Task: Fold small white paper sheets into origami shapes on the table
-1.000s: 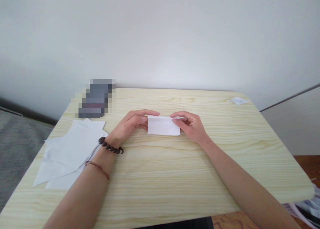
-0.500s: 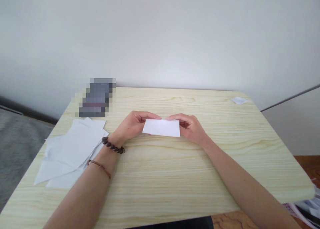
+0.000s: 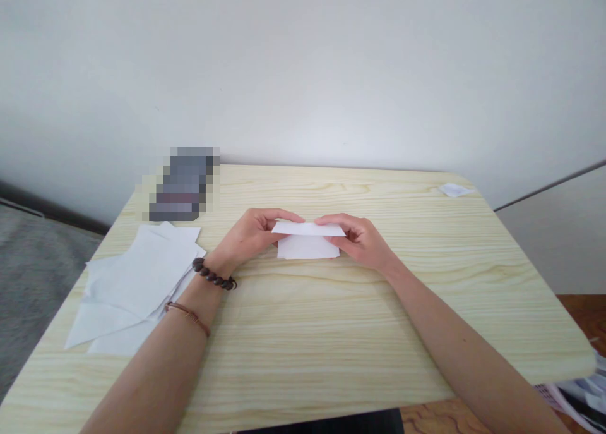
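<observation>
- Head view: the left hand [image 3: 250, 237] pinches the left end of a folded white paper [image 3: 308, 247], its index finger stretched along the upper fold and its thumb partly hidden under the paper.
- The right hand [image 3: 363, 241] pinches the other end, with the index fingertip on the same upper fold and the thumb tucked beneath the flap, against the lower panel; its remaining fingers curl in at the paper's right end.
- Both hands are only slightly open, and the two index fingertips sit near each other on the fold with a small gap between.
- The folded paper is at the middle of the wood-grain table [image 3: 307, 358], between the hands; a narrow flap along its top stands out over the wider panel below. Whether its lower edge touches the tabletop, I cannot tell.
- On the left wrist is a dark beaded bracelet [image 3: 214, 276], and further up the forearm a thin copper-coloured bangle [image 3: 187, 315].
- Loose white sheets [image 3: 146, 273] lie overlapping at the table's left side, just beside that wrist.
- Behind the sheets, near the far left corner, is a dark object [image 3: 184, 187] blurred into blocks.
- A small white paper piece [image 3: 456, 190] lies near the far right corner, well apart from the hands.
- A pale wall [image 3: 331, 74] rises behind the table.
</observation>
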A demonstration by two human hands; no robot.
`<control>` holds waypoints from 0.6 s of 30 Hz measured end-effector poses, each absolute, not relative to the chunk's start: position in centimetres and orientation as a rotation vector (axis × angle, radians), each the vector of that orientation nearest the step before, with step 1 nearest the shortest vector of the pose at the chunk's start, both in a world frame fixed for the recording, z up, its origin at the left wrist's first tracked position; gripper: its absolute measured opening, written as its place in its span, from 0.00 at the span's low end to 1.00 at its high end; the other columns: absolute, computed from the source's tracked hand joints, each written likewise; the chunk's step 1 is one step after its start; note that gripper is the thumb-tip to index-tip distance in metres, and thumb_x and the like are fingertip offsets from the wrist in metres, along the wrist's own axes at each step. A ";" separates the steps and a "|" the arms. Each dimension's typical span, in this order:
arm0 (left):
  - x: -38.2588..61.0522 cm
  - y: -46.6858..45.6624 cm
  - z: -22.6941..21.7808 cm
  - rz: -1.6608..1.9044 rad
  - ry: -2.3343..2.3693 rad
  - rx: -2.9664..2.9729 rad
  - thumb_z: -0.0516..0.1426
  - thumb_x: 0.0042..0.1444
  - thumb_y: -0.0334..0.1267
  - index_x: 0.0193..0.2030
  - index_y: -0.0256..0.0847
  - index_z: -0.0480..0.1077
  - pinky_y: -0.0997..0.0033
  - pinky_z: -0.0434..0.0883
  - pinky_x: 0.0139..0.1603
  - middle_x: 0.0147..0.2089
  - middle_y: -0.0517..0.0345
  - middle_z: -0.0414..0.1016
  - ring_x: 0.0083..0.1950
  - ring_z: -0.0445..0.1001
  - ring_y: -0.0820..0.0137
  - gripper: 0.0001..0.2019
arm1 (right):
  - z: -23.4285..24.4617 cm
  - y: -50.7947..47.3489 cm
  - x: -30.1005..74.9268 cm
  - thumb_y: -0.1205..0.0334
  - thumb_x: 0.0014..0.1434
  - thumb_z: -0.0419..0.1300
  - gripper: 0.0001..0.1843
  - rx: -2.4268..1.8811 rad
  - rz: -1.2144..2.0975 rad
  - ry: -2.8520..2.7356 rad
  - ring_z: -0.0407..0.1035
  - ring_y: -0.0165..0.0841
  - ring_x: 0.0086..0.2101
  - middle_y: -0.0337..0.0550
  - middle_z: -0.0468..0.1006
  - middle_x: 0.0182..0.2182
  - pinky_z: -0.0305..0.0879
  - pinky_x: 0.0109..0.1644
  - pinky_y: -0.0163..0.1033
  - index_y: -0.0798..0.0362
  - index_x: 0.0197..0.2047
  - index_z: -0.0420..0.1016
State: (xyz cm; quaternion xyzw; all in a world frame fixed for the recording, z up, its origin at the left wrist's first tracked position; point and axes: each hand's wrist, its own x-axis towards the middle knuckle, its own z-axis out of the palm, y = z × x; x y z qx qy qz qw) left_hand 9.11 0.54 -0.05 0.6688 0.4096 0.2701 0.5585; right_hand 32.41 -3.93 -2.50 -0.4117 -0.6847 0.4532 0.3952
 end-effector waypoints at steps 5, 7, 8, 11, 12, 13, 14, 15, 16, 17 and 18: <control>9.2 0.4 0.1 0.655 0.895 1.551 0.63 0.46 0.38 0.39 0.38 0.80 0.72 0.72 0.33 0.38 0.52 0.81 0.37 0.78 0.64 0.12 | -2.2 -4.0 32.5 0.68 0.59 0.53 0.15 -1.067 1.104 -1.749 0.70 0.27 0.29 0.39 0.80 0.37 0.67 0.29 0.31 0.47 0.41 0.80; 9.1 0.4 0.2 0.641 0.891 1.543 0.62 0.47 0.37 0.40 0.38 0.80 0.71 0.73 0.32 0.39 0.51 0.81 0.37 0.78 0.63 0.12 | -2.1 -4.0 32.6 0.69 0.58 0.52 0.16 -1.088 1.106 -1.714 0.71 0.27 0.29 0.38 0.80 0.36 0.67 0.28 0.31 0.47 0.39 0.80; 9.1 0.3 0.2 0.636 0.888 1.543 0.61 0.48 0.37 0.40 0.38 0.80 0.71 0.73 0.33 0.40 0.51 0.81 0.38 0.78 0.63 0.12 | -2.1 -4.0 32.6 0.69 0.57 0.52 0.16 -1.094 1.114 -1.692 0.71 0.27 0.29 0.38 0.80 0.36 0.66 0.28 0.31 0.48 0.39 0.80; 9.0 0.2 0.4 0.629 0.874 1.563 0.60 0.49 0.37 0.40 0.38 0.80 0.72 0.73 0.36 0.39 0.51 0.82 0.40 0.78 0.63 0.13 | -2.0 -3.9 32.5 0.70 0.57 0.51 0.16 -1.105 1.155 -1.633 0.70 0.27 0.28 0.39 0.80 0.37 0.67 0.27 0.31 0.49 0.38 0.80; 8.9 0.2 0.4 0.629 0.870 1.566 0.59 0.50 0.37 0.41 0.38 0.80 0.71 0.73 0.37 0.39 0.52 0.82 0.40 0.78 0.63 0.13 | -2.0 -3.9 32.5 0.69 0.58 0.51 0.16 -1.106 1.175 -1.616 0.70 0.26 0.27 0.39 0.80 0.36 0.67 0.27 0.31 0.49 0.38 0.80; 8.9 0.1 0.5 0.630 0.866 1.566 0.58 0.50 0.36 0.41 0.38 0.80 0.71 0.74 0.37 0.39 0.53 0.82 0.40 0.78 0.63 0.13 | -2.0 -3.8 32.5 0.69 0.58 0.51 0.16 -1.102 1.200 -1.601 0.70 0.26 0.27 0.39 0.79 0.36 0.67 0.26 0.31 0.49 0.39 0.79; 8.9 0.1 0.5 0.629 0.863 1.564 0.56 0.50 0.35 0.41 0.39 0.80 0.71 0.73 0.38 0.39 0.54 0.82 0.40 0.78 0.64 0.14 | -2.0 -3.8 32.5 0.68 0.58 0.51 0.15 -1.095 1.226 -1.587 0.69 0.26 0.26 0.39 0.79 0.36 0.68 0.26 0.31 0.49 0.39 0.79; 8.8 0.1 0.5 0.628 0.861 1.560 0.55 0.51 0.34 0.42 0.39 0.80 0.71 0.73 0.39 0.39 0.54 0.82 0.39 0.78 0.64 0.14 | -2.1 -3.8 32.5 0.67 0.59 0.51 0.15 -1.087 1.250 -1.575 0.69 0.26 0.26 0.39 0.79 0.36 0.68 0.26 0.31 0.49 0.40 0.79; 8.8 0.1 0.4 0.629 0.855 1.552 0.55 0.51 0.33 0.42 0.39 0.79 0.71 0.73 0.40 0.39 0.55 0.82 0.40 0.78 0.64 0.15 | -2.2 -3.8 32.5 0.66 0.60 0.51 0.15 -1.080 1.270 -1.566 0.70 0.26 0.26 0.39 0.79 0.36 0.69 0.26 0.31 0.49 0.41 0.78; 8.8 0.1 0.3 0.637 0.847 1.538 0.54 0.51 0.33 0.42 0.39 0.79 0.71 0.73 0.41 0.40 0.55 0.82 0.40 0.78 0.65 0.15 | -2.2 -3.8 32.6 0.65 0.61 0.51 0.14 -1.071 1.285 -1.560 0.70 0.27 0.27 0.39 0.79 0.37 0.70 0.27 0.32 0.49 0.42 0.78; 8.7 0.2 0.2 0.646 0.833 1.517 0.55 0.52 0.34 0.42 0.38 0.79 0.70 0.73 0.41 0.40 0.54 0.81 0.40 0.77 0.65 0.15 | -2.3 -3.8 32.6 0.64 0.61 0.51 0.14 -1.066 1.295 -1.558 0.71 0.27 0.27 0.40 0.79 0.37 0.70 0.28 0.32 0.48 0.44 0.77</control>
